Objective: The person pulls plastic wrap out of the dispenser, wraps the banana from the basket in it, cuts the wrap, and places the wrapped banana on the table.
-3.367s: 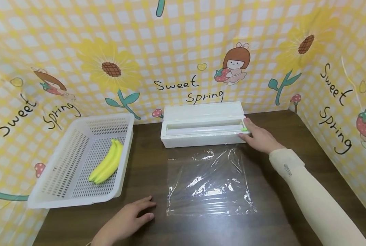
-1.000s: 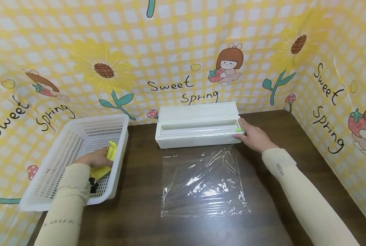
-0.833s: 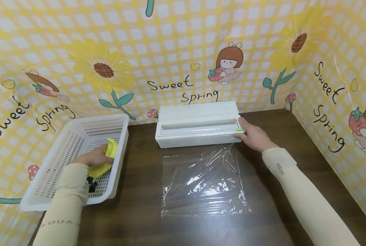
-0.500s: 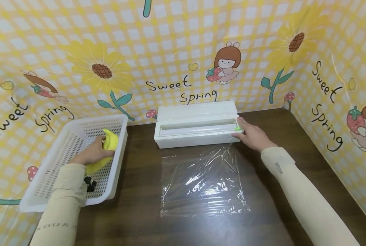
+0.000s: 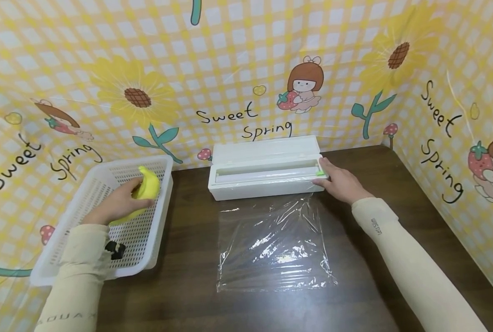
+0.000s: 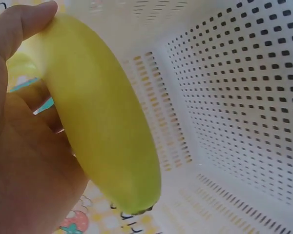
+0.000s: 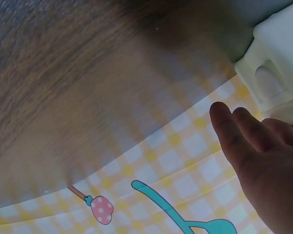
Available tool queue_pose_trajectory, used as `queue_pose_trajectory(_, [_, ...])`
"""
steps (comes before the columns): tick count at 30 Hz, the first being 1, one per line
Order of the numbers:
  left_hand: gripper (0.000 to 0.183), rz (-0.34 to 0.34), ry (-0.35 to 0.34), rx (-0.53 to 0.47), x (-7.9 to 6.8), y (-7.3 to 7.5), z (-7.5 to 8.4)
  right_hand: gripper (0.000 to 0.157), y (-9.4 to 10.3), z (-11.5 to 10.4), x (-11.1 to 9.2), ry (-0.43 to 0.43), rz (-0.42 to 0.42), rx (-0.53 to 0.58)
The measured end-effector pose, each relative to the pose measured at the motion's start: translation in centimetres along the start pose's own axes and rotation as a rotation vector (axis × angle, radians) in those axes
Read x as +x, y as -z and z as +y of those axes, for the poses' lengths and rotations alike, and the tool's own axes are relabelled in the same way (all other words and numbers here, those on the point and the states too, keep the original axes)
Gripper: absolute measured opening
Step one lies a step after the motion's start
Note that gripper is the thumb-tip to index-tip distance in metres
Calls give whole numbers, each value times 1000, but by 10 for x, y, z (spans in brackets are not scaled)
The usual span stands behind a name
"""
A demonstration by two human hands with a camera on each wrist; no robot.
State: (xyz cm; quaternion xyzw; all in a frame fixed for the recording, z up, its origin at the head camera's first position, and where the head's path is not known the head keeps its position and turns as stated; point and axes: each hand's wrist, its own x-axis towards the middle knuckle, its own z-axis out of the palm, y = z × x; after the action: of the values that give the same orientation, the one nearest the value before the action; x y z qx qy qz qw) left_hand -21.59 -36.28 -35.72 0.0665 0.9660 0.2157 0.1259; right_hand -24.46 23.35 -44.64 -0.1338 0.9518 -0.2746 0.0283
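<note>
Basket (image 5: 160,207) of white perforated plastic, at nine o'clock from the clear film (image 5: 271,258). Within its walls, the left hand (image 5: 120,200) is clamped round yellow bananas (image 5: 150,186), tilted with one end toward one o'clock. Creased film lies on the brown table (image 5: 188,295); at its twelve o'clock stands an uncovered white box (image 5: 267,191) containing a roll (image 5: 267,176). Right hand (image 5: 343,184), well apart from the left, spans the box's three-o'clock end beside a green tab (image 5: 320,174); whether it grips cannot be told.
</note>
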Motion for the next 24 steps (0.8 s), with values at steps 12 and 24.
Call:
queue_pose_trajectory(12, [68,16,-155,40,6,-3,33,81,-1,0,0,-3,6,8])
queue_pose_trajectory(24, [67,-39,-248,79,5,-22,88,81,0,-3,-2,-8,6,17])
